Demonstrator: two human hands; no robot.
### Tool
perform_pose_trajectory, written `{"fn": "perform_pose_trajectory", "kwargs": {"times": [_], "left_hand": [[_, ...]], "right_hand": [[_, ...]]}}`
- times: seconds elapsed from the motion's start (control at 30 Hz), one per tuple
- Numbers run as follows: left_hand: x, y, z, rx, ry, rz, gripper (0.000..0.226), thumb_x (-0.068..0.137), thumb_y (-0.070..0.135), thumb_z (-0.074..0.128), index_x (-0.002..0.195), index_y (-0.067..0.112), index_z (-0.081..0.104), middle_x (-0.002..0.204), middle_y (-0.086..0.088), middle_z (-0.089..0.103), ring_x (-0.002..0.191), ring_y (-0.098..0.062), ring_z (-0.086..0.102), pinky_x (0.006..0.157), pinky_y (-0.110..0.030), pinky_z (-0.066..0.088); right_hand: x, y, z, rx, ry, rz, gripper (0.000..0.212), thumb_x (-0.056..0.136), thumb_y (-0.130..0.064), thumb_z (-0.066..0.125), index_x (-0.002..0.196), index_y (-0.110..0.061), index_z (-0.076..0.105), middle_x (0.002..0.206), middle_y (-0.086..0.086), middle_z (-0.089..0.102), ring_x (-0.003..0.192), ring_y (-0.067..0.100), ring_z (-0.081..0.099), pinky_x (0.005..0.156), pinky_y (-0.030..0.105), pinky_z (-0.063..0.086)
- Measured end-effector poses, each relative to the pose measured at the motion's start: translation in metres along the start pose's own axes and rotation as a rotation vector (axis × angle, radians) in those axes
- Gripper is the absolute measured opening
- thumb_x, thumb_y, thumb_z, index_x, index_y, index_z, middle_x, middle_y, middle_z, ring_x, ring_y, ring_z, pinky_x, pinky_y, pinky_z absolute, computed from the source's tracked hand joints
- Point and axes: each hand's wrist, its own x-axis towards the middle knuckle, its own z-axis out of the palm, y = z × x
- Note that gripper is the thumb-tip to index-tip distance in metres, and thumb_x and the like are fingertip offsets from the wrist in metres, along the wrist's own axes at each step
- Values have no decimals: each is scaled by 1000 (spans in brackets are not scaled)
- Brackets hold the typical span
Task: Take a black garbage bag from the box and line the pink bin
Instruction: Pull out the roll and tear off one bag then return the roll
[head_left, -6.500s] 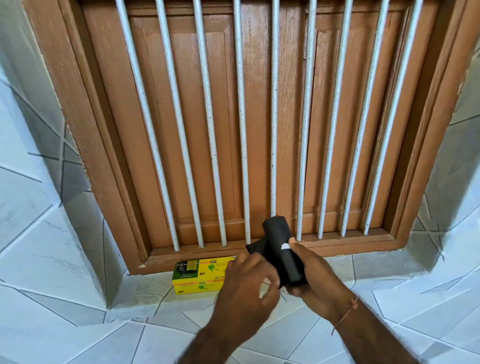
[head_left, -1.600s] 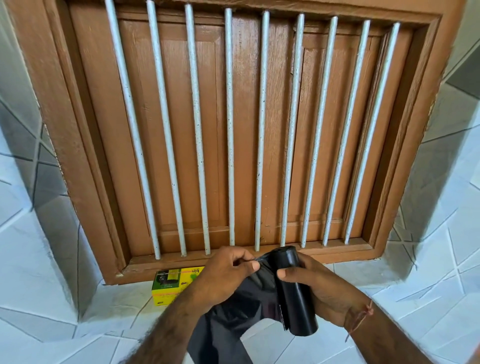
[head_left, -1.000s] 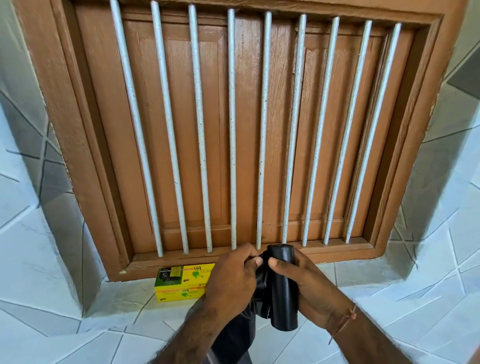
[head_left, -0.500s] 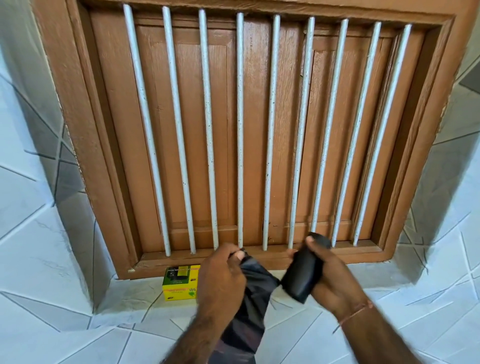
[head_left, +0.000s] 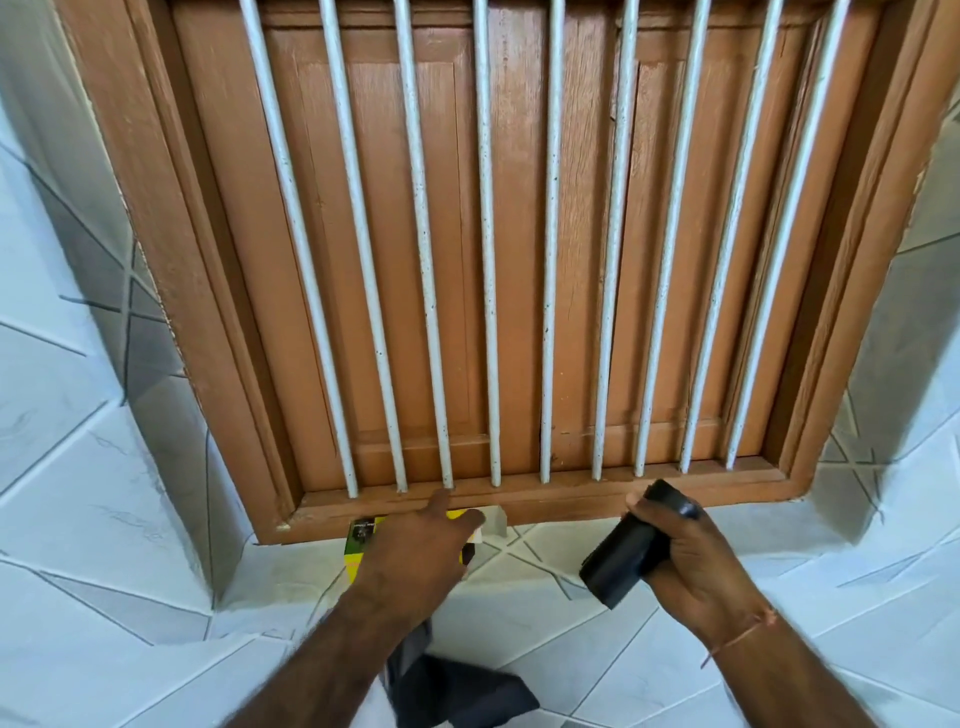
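Note:
My right hand (head_left: 691, 566) is shut on a roll of black garbage bags (head_left: 626, 553), held tilted above the tiled ledge at the right. My left hand (head_left: 415, 556) lies on the yellow and green box (head_left: 357, 540) at the foot of the window frame. Its fingers are stretched out and apart, one touching the frame. The box's white flap (head_left: 496, 519) stands open beside them. A loose black garbage bag (head_left: 457, 691) shows below my left forearm, its upper part hidden by the arm. I cannot tell what holds it. No pink bin is in view.
A brown wooden window frame (head_left: 519, 506) with several white vertical bars (head_left: 488, 260) rises straight ahead, shutters closed. The white tiled ledge (head_left: 519, 608) runs below it, and tiled walls (head_left: 67, 415) close in on both sides.
My hands have parted. The left has let go of the bag near the roll and moved onto the box; the bag now hangs lower. The right has carried the roll to the right.

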Motion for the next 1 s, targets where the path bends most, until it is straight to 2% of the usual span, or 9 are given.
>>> {"fn": "perform_pose_trajectory", "kwargs": {"times": [0.13, 0.27, 0.37, 0.43, 0.53, 0.7, 0.83, 0.93, 1.0], "left_hand": [[23, 2, -1, 182, -139, 127, 45, 93, 16, 45, 135, 31, 46, 145, -21, 40, 105, -40, 63, 81, -43, 52], [30, 1, -3, 310, -260, 212, 51, 99, 23, 45, 145, 39, 33, 135, -18, 48, 114, -40, 56, 85, -41, 49], [26, 2, -10, 296, -230, 246, 49, 96, 20, 45, 142, 34, 36, 132, -18, 49, 109, -40, 58, 80, -41, 50], [20, 0, -15, 201, -151, 225, 51, 94, 16, 46, 140, 33, 32, 128, -14, 52, 102, -37, 61, 75, -40, 50], [9, -1, -20, -10, -29, 137, 63, 86, 20, 63, 132, 39, 26, 120, 1, 59, 92, -23, 63, 70, -35, 54], [-3, 7, -26, -304, 92, 18, 71, 77, 41, 74, 128, 40, 24, 105, 10, 64, 78, -10, 51, 63, -22, 42], [-8, 12, -25, -526, 131, -136, 82, 66, 53, 79, 125, 36, 25, 103, 12, 61, 86, -11, 54, 72, -23, 46], [-13, 17, -23, -658, 119, -214, 91, 59, 55, 83, 127, 38, 25, 115, 12, 63, 100, -13, 61, 82, -26, 52], [-16, 20, -22, -712, 124, -231, 90, 59, 54, 83, 125, 40, 25, 112, 13, 64, 97, -13, 61, 83, -28, 54]], "right_hand": [[-5, 15, 14, -75, -61, -1, 50, 56, -2, 78, 98, -17, 55, 90, 14, 57, 85, 28, 54, 76, 45, 48], [-10, 24, 15, -128, -100, -2, 48, 58, -3, 79, 98, -14, 55, 91, 15, 55, 87, 30, 53, 76, 45, 47], [-12, 26, 14, -127, -99, 5, 58, 50, -8, 86, 99, -15, 56, 93, 15, 55, 89, 32, 52, 78, 47, 47], [-13, 23, 15, -92, -99, -8, 69, 41, -12, 93, 100, -15, 56, 94, 15, 57, 90, 33, 54, 78, 47, 49], [-15, 9, 26, 19, -143, -39, 73, 45, -12, 90, 109, -14, 54, 100, 15, 58, 94, 30, 56, 76, 43, 54], [-30, -14, 78, 263, -218, -27, 43, 67, -7, 73, 106, -12, 57, 94, 12, 61, 95, 28, 58, 86, 52, 53], [-38, -11, 107, 351, -206, 1, 53, 72, -9, 74, 120, -12, 54, 98, 14, 60, 94, 30, 60, 64, 45, 58], [-44, -6, 115, 318, -164, -84, 63, 65, -10, 76, 124, -14, 52, 108, 14, 60, 100, 29, 60, 82, 52, 56], [-47, -4, 118, 256, -129, -198, 68, 59, -13, 78, 122, -14, 52, 107, 10, 61, 95, 25, 62, 86, 51, 56]]}}
